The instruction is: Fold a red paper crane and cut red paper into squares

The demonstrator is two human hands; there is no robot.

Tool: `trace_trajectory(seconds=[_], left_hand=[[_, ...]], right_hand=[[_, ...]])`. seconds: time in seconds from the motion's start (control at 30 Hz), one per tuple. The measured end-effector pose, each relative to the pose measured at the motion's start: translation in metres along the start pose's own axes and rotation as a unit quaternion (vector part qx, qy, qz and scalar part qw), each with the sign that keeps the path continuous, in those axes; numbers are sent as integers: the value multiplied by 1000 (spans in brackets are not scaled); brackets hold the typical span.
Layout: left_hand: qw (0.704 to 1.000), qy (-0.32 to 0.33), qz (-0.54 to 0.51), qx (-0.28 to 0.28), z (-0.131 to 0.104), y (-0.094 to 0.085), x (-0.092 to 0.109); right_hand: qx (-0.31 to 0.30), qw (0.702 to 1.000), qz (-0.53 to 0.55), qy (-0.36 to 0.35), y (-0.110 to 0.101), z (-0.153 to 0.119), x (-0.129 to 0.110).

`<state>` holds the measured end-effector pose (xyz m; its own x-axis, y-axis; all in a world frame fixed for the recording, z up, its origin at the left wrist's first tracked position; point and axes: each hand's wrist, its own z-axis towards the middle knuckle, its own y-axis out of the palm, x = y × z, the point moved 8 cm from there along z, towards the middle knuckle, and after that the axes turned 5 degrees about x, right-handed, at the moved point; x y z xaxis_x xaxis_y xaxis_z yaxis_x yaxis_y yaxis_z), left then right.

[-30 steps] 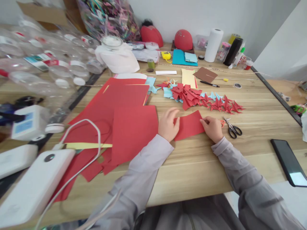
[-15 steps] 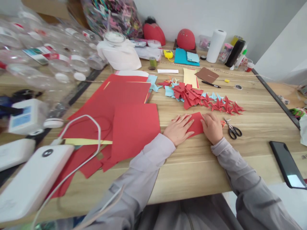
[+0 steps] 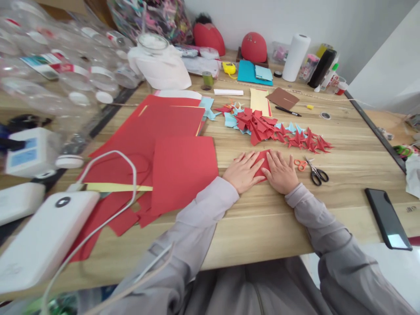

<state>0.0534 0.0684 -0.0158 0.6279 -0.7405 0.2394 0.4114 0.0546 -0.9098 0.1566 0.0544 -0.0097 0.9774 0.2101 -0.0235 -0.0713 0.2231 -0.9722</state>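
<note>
From my feed I see a light wooden table (image 3: pixel 269 227) with a pale grain, filling most of the view. A dark strip (image 3: pixel 374 129) runs along its right edge, and beyond it a second wooden surface (image 3: pixel 390 124) continues at about the same height. Behind the table stands a plain grey-white wall (image 3: pixel 262 17), meeting a lighter white panel (image 3: pixel 390 65) on the right. Soft, even light falls over everything, with only faint shadows. Below the table's near right corner I make out a pale floor (image 3: pixel 393 267).
</note>
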Motion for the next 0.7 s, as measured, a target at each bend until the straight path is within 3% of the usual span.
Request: trace_trajectory(seconds=[0.17, 0.3, 0.5, 0.6, 0.7], left_hand=[[1000, -3, -20, 11, 1, 0, -2], [1000, 2, 24, -11, 1, 0, 0], [994, 5, 90, -57, 2, 1, 4], [995, 6, 91, -46, 2, -1, 5], [996, 9, 88, -33, 2, -2, 6]], right_hand=[[-29, 999, -21, -36, -2, -3, 2], [-23, 998, -41, -42, -4, -10, 11], [26, 999, -33, 6, -20, -20, 29], [59, 997, -21, -39, -36, -30, 14], [34, 993, 12, -113, -40, -43, -17]])
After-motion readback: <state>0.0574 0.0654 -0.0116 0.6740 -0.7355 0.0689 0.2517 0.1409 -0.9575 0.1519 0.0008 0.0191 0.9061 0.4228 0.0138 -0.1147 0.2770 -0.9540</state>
